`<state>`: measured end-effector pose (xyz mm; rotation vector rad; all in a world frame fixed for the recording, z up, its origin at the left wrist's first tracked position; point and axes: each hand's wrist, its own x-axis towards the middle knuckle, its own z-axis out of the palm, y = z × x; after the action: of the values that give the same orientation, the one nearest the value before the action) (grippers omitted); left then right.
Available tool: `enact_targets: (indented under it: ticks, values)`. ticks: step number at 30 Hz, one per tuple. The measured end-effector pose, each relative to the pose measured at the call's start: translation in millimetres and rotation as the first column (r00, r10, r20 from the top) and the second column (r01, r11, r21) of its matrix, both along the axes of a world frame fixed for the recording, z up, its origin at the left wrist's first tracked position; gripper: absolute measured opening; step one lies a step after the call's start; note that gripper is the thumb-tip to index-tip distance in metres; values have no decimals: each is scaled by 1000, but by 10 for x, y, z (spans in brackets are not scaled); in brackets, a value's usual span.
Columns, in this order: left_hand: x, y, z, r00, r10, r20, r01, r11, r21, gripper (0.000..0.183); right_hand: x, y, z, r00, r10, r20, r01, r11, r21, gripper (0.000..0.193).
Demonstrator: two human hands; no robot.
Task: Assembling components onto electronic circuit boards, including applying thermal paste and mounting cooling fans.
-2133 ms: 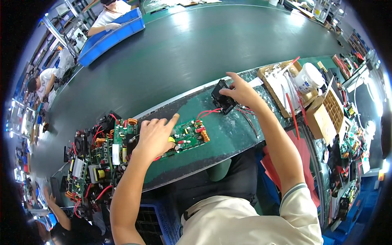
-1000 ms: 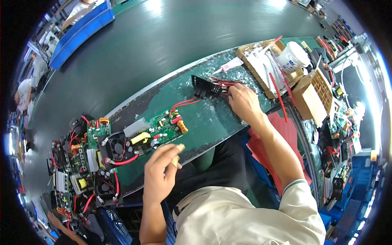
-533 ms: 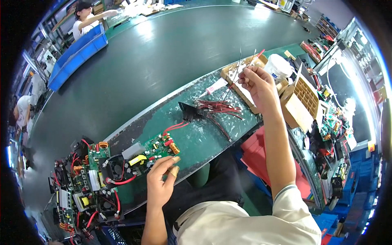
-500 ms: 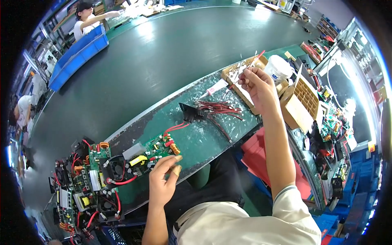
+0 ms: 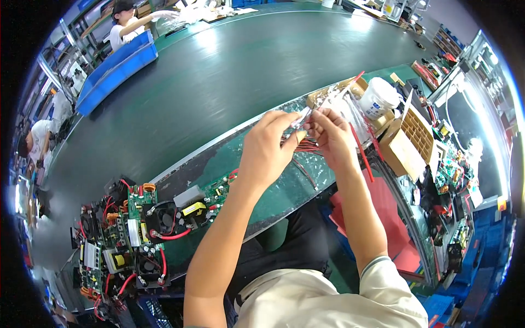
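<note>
My left hand (image 5: 270, 143) and my right hand (image 5: 333, 136) are close together over the bench, fingertips pinched near each other. Thin pale and red wires (image 5: 356, 77) stick out beyond my right fingers; a longer red length (image 5: 362, 156) hangs beside that wrist. What my left fingertips pinch is too small to make out. Beneath my hands lies a bundle of red and black wires (image 5: 309, 145), partly hidden. Left of my forearm, a green circuit board (image 5: 219, 189) with a grey block and yellow part lies on the bench, its right end covered.
Several fan-and-board assemblies (image 5: 128, 240) crowd the bench's left end. To the right stand a white tub (image 5: 378, 98), a divided cardboard box (image 5: 407, 143) and more boards (image 5: 456, 164). Beyond runs a dark conveyor belt (image 5: 219, 76) with a blue bin (image 5: 117, 71); a person (image 5: 128, 27) works behind it.
My left hand has moved up and right from beside the circuit board to meet my right hand. My right hand has come down and slightly left with the wires. The view has shifted slightly.
</note>
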<state>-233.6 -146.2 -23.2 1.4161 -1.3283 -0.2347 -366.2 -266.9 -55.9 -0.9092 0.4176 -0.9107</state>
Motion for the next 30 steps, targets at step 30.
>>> enact_targets:
  ticks: [30]
  values:
    - [485,1150,-368,278,-14,-960,-195,978,-70,19,643,1019,-24,912,338,-231,-373,919,-129,30]
